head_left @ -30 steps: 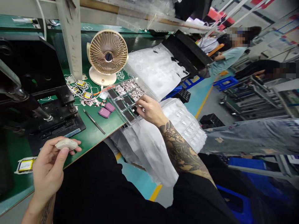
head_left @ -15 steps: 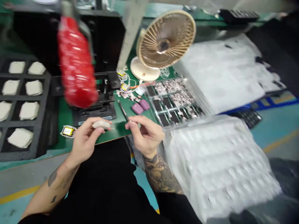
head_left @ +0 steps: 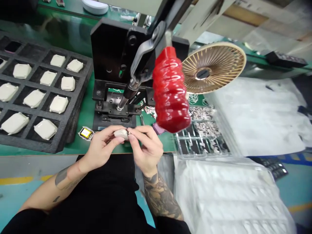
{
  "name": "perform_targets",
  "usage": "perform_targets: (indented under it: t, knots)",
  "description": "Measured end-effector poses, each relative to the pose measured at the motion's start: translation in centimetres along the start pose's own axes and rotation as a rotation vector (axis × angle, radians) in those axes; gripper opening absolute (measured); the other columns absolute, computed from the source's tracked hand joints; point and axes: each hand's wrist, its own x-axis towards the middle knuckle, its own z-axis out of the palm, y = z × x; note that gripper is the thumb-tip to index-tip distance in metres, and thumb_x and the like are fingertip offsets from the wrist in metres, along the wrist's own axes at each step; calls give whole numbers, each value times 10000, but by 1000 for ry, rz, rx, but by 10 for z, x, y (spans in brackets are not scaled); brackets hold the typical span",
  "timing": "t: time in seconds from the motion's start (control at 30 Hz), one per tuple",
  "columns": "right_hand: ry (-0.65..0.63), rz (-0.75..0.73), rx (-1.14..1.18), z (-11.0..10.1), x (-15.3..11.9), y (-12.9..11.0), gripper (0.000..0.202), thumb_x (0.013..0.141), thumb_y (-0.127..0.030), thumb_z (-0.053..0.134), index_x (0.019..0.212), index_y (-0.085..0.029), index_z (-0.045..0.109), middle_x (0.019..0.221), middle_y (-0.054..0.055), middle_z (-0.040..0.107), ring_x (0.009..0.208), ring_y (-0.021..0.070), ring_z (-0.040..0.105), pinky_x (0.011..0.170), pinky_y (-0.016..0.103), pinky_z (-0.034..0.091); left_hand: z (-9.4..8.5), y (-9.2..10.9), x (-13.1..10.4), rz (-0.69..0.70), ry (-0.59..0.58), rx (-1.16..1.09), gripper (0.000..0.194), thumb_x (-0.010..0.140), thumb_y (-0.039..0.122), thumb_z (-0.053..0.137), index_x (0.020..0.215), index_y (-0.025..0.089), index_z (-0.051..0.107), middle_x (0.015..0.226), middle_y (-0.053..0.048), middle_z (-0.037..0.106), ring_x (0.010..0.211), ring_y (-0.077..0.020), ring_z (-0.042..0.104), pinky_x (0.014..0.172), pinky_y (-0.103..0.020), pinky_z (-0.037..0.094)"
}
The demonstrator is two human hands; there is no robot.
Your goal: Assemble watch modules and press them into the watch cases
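Observation:
My left hand (head_left: 103,144) pinches a pale, rounded-square watch case (head_left: 121,133) edge-on between thumb and fingers. My right hand (head_left: 147,146) is closed at the right edge of the case. Its thumb and forefinger press together on something small that I cannot make out. Behind the right fingers shows part of a thin dark tool (head_left: 141,120), like tweezers, apparently on the bench. An opened watch body (head_left: 86,133) with a yellow-framed part lies left of my left hand. Purple pieces (head_left: 158,128) are partly hidden beyond my right hand.
A black press (head_left: 114,110) stands beyond my hands, its red-gripped lever (head_left: 171,94) hanging at right. A black foam tray (head_left: 73,122) of pale watch cases stands left. At right are a divided parts box (head_left: 179,148), a fan (head_left: 214,68) and plastic-covered trays (head_left: 229,195).
My right hand has moved left and now meets the watch case in my left hand. The thin tool is now mostly behind my right fingers. The view has swung left.

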Motion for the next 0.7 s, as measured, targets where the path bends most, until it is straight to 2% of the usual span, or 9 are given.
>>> perform_targets:
  t: [0.07,0.17,0.37,0.43,0.5,0.57,0.6,0.63,0.7]
  knots:
    - [-30,-97,-113,3,-5,-3,367,1051,-256,721,1414,-251,775,1125,108,751,1023,251,745,874,456,664,0,-2,-2,-12,43,12,227,1037,306,808,1231,188,791,1055,-65,858,888,-187,829,796,-252,668]
    - [-66,-175,-143,6,-9,-6,552,1054,-337,726,1587,-223,643,1168,135,721,1082,289,731,898,500,674,0,-2,-3,-31,77,22,175,1040,322,803,1132,174,790,917,-45,832,763,-167,794,702,-233,628]
    - [-219,-242,-137,-11,5,-1,556,1054,-312,721,1593,-218,620,1216,132,711,1092,274,725,898,468,683,1,3,4,-54,45,-81,223,1058,382,769,1118,170,729,945,-57,795,749,-155,723,689,-254,582]
    - [-137,-256,-212,-19,20,-1,514,1066,-310,698,1569,-226,636,1269,137,711,1153,286,729,957,486,684,1,5,5,-52,46,-124,265,1065,414,757,1167,180,686,984,-54,760,764,-141,675,683,-247,541]
    - [94,-308,-296,-25,41,-5,514,1088,-331,648,1586,-211,607,1310,154,685,1228,316,717,1002,525,679,0,8,4,-72,23,-116,323,1055,424,772,1246,190,660,988,-36,706,782,-130,621,692,-243,503]
    - [314,-432,-318,-24,69,-14,564,1131,-443,551,1637,-196,523,1403,177,620,1320,348,692,1046,576,666,-3,11,-2,-129,-61,-33,396,1060,411,763,1373,206,633,996,-24,666,826,-138,606,730,-253,499]
    - [356,-508,-303,-22,84,-19,584,1149,-529,475,1634,-205,504,1463,180,582,1382,364,668,1077,602,653,-5,14,-5,-156,-118,22,434,1066,402,750,1432,217,608,1013,-26,662,855,-147,616,751,-263,508]
    - [336,-561,-293,-18,100,-23,607,1155,-615,392,1602,-225,523,1510,172,556,1453,376,631,1113,620,637,-7,16,-9,-176,-175,79,458,1074,396,733,1472,227,581,1041,-32,669,880,-157,628,767,-273,520]
    - [115,-511,-340,-11,130,-26,663,1131,-747,291,1470,-275,612,1546,132,561,1588,376,523,1185,618,607,-10,22,-16,-201,-266,190,429,1089,393,705,1460,233,563,1086,-44,697,887,-167,648,778,-291,543]
